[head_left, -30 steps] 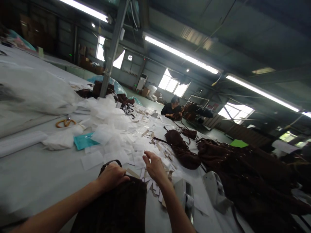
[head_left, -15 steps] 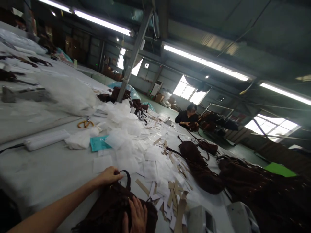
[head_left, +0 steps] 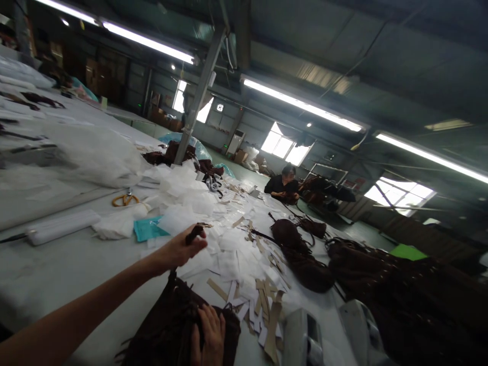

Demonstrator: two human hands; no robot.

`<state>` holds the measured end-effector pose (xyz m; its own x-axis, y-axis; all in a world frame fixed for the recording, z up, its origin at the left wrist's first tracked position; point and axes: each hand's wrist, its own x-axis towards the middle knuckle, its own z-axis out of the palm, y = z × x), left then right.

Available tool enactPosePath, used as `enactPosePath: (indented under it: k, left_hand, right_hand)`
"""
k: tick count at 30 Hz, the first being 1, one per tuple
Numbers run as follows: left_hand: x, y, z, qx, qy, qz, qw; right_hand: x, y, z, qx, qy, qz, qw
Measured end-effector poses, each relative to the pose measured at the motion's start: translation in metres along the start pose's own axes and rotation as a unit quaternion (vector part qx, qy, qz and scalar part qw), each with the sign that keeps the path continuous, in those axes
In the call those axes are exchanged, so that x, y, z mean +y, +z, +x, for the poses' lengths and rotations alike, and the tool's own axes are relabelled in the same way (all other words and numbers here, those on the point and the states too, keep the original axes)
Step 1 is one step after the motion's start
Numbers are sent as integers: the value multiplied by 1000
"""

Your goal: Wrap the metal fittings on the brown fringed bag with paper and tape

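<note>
My left hand (head_left: 176, 254) is closed around the dark brown strap (head_left: 195, 234) of a bag and holds it up above the bag's top. A small piece at the strap's end sticks out past my fingers. Below it, the dark brown bag (head_left: 171, 320) lies on the white table, fringed at its lower left. On the bag's right part rests my right hand (head_left: 209, 330), fingers stretched out and thumb apart. Just right of the bag are beige and white strips (head_left: 263, 305) scattered on the table.
White packing sheets (head_left: 183, 195) are heaped mid-table, near a teal packet (head_left: 149, 229) and orange-handled scissors (head_left: 125, 199). Brown bags (head_left: 301, 254) lie to the right. Two grey-white devices (head_left: 303, 335) stand at front right. Across the table, a person (head_left: 284, 185) handles a brown item.
My left hand has risen and moved slightly right, pulling the strap up from the bag. My right hand stays on the bag. The view has turned slightly right.
</note>
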<state>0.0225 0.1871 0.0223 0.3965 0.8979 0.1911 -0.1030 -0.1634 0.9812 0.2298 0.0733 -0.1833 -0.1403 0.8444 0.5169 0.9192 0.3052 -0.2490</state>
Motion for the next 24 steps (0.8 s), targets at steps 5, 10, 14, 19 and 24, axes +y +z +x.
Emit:
enactPosePath:
  k: [5, 10, 14, 19, 24]
  left_hand:
    - [-42, 49, -50, -118, 21, 151, 981]
    - [-106, 74, -66, -96, 12, 158, 983]
    - [-147, 71, -59, 21, -64, 101, 993]
    - [-164, 65, -58, 31, -106, 38, 993]
    - [-174, 65, -58, 61, -149, -10, 987]
  right_hand:
    - [-22, -27, 8, -54, 28, 20, 998]
    - [-26, -38, 10, -21, 69, 70, 995]
    - [-2, -51, 30, 66, 193, 118, 972]
    - [50, -67, 81, 92, 285, 104, 948]
    - [120, -67, 118, 89, 348, 62, 931]
